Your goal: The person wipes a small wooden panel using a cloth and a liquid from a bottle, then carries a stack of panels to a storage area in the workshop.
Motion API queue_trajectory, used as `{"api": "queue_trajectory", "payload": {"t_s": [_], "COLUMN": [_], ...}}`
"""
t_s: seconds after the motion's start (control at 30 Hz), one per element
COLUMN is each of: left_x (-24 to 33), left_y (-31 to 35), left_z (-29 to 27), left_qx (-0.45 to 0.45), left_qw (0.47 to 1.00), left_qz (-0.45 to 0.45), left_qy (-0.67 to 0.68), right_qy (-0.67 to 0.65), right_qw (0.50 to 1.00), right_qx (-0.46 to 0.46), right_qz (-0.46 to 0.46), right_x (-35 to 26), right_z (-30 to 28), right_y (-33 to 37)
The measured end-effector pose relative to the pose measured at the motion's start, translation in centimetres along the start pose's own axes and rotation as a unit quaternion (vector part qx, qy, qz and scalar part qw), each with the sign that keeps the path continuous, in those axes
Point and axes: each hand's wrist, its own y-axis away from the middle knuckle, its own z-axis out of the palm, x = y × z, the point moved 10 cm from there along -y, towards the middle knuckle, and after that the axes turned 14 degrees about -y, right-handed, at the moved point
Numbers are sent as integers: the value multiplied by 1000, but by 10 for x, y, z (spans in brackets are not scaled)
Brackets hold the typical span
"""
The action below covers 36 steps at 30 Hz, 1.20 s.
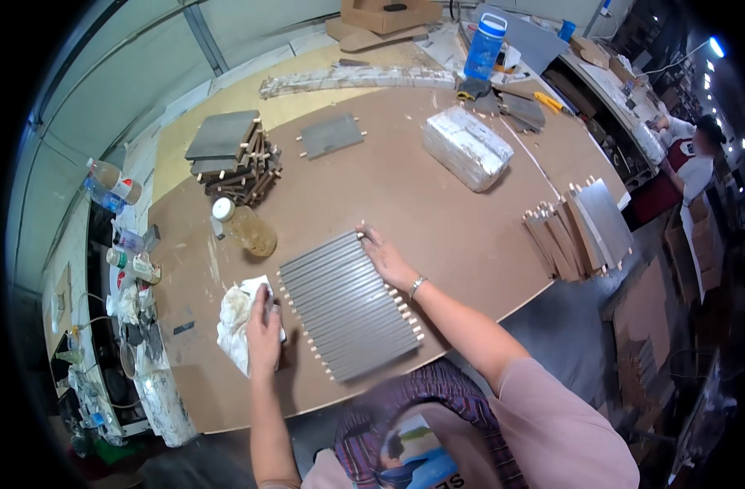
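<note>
In the head view, the right hand (pixel 385 257) rests, fingers slightly apart, on the far right corner of the overlapping grey panels (pixel 348 310), neatly fanned between both hands. The left hand (pixel 263 330) touches the crumpled white cloth (pixel 235 322); its grip is unclear. The fanning looks complete; whether the pile (pixel 223 134) beyond the left hand or the leaning batch (pixel 605 216) right of the right hand is finished, I cannot tell.

Left hand (pixel 264 336): at the crumpled white cloth (pixel 235 319)
Right hand (pixel 384 259): touching the far corner of the ribbed grey row (pixel 346 314), pale pegs (pixel 413 320) along both sides
Jar (pixel 252 231): white-capped, beyond the cloth
Blue bottle (pixel 484 50): beyond the wrapped white block (pixel 468 148)
</note>
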Motion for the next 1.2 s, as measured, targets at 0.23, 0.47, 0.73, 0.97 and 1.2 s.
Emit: {"api": "queue_trajectory", "payload": {"t_s": [0.23,0.47,0.73,0.97,1.2], "left_x": [-21,-23,-29,-23,-33], "left_y": [-33,-34,-35,-32,-35], "left_z": [60,58,68,73,77], "left_qx": [6,20,63,88,61], "left_qw": [945,947,924,918,921], "left_qz": [-18,-21,-84,-35,-29], "left_qy": [328,321,367,385,384], "right_qy": [-37,-46,-160,-221,-213], "right_qw": [999,997,978,970,967], "right_qx": [19,12,-81,-31,34], "right_qz": [1,52,108,99,133], "right_x": [-5,15,26,27,0], "right_z": [-2,-3,10,9,-6], "right_y": [1,0,1,0,-9]}}
